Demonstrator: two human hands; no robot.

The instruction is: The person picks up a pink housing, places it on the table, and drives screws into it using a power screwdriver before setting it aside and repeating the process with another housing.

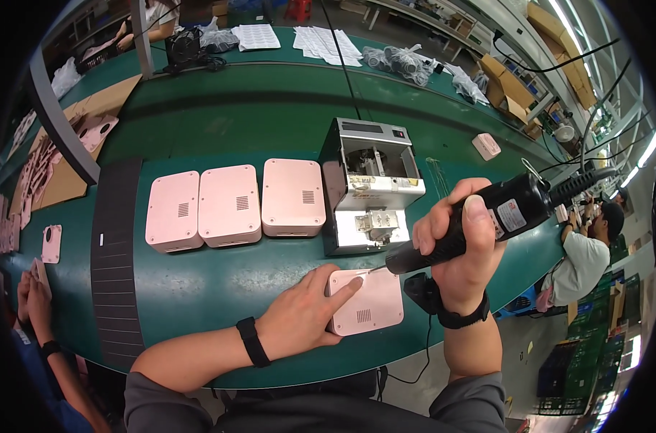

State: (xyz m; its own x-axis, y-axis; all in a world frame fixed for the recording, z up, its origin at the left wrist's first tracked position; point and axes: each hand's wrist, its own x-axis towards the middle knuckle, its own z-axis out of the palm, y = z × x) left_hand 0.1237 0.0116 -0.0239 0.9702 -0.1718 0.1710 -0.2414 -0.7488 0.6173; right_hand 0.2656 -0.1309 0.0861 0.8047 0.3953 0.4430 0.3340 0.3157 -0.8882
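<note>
Box (383, 302) partly hidden, sleeves (472, 398) cut off

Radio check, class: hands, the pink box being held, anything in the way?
Left hand steadying pink box; right hand gripping black electric screwdriver; bit near box's far edge; left index fingertip close to bit.

Head-worn fisheye — faces down, ahead; left hand (302, 307), right hand (476, 265) near — green workbench (187, 292) beyond.

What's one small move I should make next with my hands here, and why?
Perhaps ease the index finger of your left hand back slightly: its tip lies on the pink box, close to the bit of the black screwdriver that your right hand holds.
</note>
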